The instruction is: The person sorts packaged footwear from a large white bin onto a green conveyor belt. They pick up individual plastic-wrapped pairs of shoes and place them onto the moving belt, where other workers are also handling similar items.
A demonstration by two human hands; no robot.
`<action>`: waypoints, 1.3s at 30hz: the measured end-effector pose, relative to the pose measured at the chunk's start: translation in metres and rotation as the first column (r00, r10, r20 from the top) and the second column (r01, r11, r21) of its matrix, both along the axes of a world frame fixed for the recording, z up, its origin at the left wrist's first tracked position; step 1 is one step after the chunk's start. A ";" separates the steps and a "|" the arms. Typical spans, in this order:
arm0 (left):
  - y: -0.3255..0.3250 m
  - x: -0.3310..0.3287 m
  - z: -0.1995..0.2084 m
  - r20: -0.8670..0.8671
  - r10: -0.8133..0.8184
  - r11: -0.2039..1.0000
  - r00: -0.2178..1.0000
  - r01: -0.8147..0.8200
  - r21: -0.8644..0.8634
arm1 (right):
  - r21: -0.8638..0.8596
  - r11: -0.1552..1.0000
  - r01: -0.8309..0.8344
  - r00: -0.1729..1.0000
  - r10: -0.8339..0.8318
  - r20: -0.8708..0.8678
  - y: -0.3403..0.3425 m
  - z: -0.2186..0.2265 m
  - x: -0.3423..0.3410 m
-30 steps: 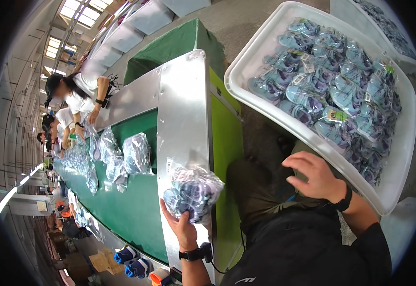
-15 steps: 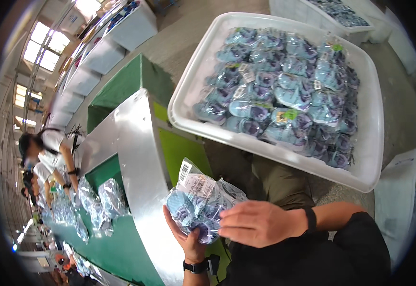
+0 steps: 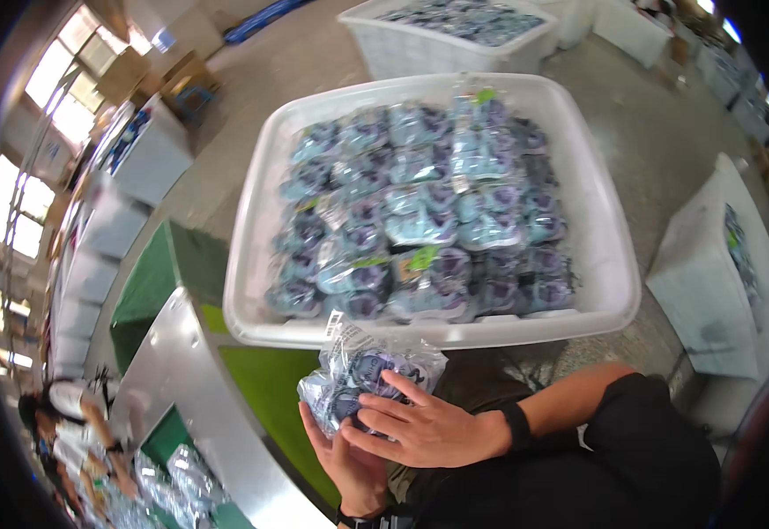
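A clear plastic bag with a pair of light blue and purple shoes [image 3: 362, 363] is between my hands, in front of the bin's near edge. My left hand [image 3: 349, 467] holds it from below and from the left, its thumb up along the near side; its other fingers are partly hidden. Across the top of the bag lies my right hand [image 3: 433, 429], with fingers spread and fingertips touching the plastic over the shoes. Just beyond, a large white bin [image 3: 250, 220] holds rows of similar bagged shoes [image 3: 419, 212], stacked close together.
To the left stand a metal-edged table [image 3: 168, 353] and a green box [image 3: 159, 282]. Several more bagged shoes [image 3: 195, 476] lie at a co-worker [image 3: 71, 423], lower left. Another filled white bin [image 3: 446, 53] is behind, and one more [image 3: 710, 273] stands at the right.
My view has swung right, so the bin now sits nearly straight ahead. The bagged shoes have turned in my left hand, and my right hand has spread its fingers over them.
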State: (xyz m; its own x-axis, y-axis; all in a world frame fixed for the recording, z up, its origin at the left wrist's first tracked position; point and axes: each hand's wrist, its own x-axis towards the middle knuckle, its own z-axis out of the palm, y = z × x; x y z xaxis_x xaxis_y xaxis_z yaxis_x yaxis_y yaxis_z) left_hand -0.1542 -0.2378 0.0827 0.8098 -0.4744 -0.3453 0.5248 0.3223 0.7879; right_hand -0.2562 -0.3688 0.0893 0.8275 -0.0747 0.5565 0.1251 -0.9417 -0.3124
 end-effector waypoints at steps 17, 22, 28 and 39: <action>0.066 0.023 -0.010 0.130 -0.357 0.909 0.925 0.312 0.276 | 0.338 0.889 0.308 0.814 -0.063 -0.577 -0.239 -0.077 -0.172; 0.109 0.042 -0.015 0.306 -0.305 0.866 0.902 0.129 0.483 | 0.436 0.560 0.705 0.634 -0.220 -0.742 -0.257 -0.165 -0.182; 0.160 0.071 -0.018 0.331 -0.229 0.828 0.915 0.004 0.561 | 0.316 0.646 0.695 0.637 -0.349 -0.688 -0.255 -0.218 -0.151; 0.304 0.167 -0.050 0.718 -0.309 0.324 0.623 -0.641 0.696 | 0.151 0.706 0.692 0.628 -0.485 -0.609 -0.292 -0.231 -0.181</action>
State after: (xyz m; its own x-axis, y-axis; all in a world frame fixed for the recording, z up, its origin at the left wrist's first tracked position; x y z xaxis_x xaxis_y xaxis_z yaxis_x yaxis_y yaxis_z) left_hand 0.0133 0.0662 0.0328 0.9635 -0.0954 0.2503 -0.2324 -0.7622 0.6041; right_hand -0.4370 -0.6611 -0.1420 0.6663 -0.7412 -0.0816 -0.6843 -0.5643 -0.4618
